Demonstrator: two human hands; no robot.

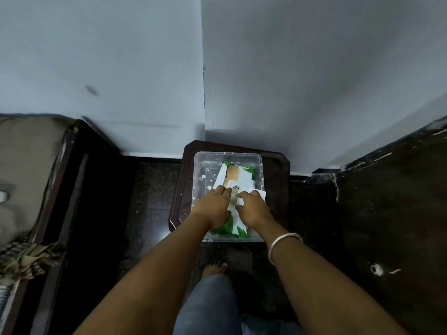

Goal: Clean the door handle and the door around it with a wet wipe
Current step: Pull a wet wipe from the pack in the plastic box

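Observation:
A white and green wet wipe pack (238,176) lies in a clear plastic box (202,175) on a small dark stool (275,165). My left hand (212,209) rests on the pack's middle and presses it down, fingertips at the opening. My right hand (254,209) is beside it, fingers curled, pinching a white wet wipe (261,193) that sticks out past the box's right rim. A dark wooden door (391,213) stands at the right with a round fitting (376,270) on it; no handle shows.
Pale blue walls (121,68) meet in a corner behind the stool. A bed or sofa with a beige cushion (26,165) and dark frame fills the left. The floor is dark stone. My bare foot (214,268) and jeans-clad leg are below the box.

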